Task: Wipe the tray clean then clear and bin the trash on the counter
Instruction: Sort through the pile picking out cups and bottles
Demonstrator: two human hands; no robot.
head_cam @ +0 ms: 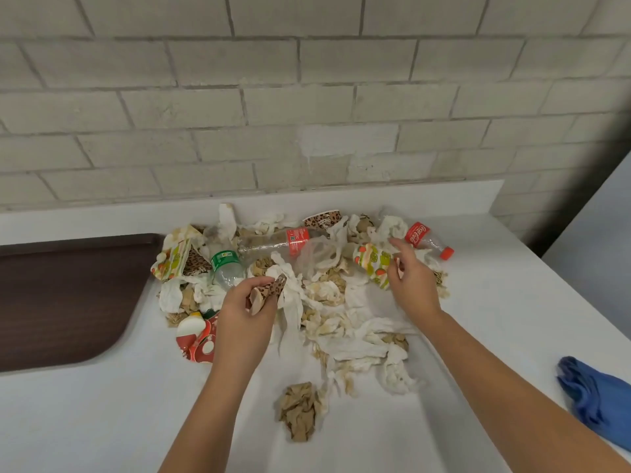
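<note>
A heap of trash covers the white counter (pixel 102 421): crumpled white napkins (pixel 355 343), brown paper wads (pixel 300 409), a green-label bottle (pixel 225 264), a long clear red-label bottle (pixel 283 242), and a cola bottle with a red cap (pixel 428 240). My left hand (pixel 246 312) is shut on a crushed leopard-print paper cup (pixel 268 291), with a white napkin hanging beside it. My right hand (pixel 409 278) pinches the edge of a fruit-print paper cup (pixel 370 262). The dark brown tray (pixel 61 298) lies at the left.
A blue cloth (pixel 597 394) lies at the counter's right edge. A red and white crushed cup (pixel 199 339) sits by my left wrist. Another leopard-print cup (pixel 322 218) stands near the brick wall (pixel 307 97). The counter's front area holds one brown wad.
</note>
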